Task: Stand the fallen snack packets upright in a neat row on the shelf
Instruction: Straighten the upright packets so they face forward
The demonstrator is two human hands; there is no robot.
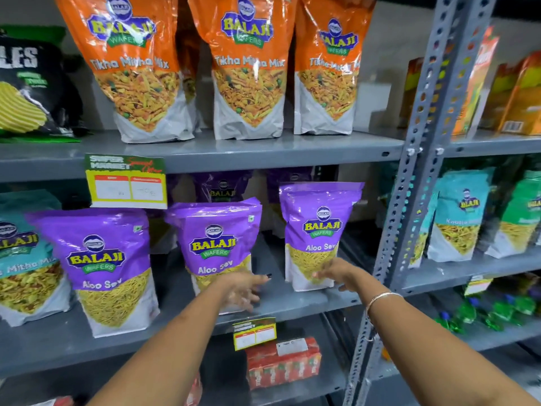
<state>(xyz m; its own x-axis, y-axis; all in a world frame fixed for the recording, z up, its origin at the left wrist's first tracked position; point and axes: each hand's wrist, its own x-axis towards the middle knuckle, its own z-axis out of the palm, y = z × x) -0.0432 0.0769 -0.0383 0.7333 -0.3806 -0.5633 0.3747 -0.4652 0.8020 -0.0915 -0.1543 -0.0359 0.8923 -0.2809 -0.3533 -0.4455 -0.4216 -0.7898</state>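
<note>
Left hand (244, 290): fingers spread, loose, against the middle purple packet (216, 244) base.
Right hand (336, 275): fingers spread, touching the right purple packet (317, 230) at its 6 o'clock.
Both packets: upright on the grey shelf (292, 300).

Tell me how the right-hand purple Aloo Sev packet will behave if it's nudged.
The right purple packet probably tips easily: it is tall on a narrow base. Its glossy film likely slips under fingers. It looks soft, so a push from the right hand may dent it rather than slide it.
</note>
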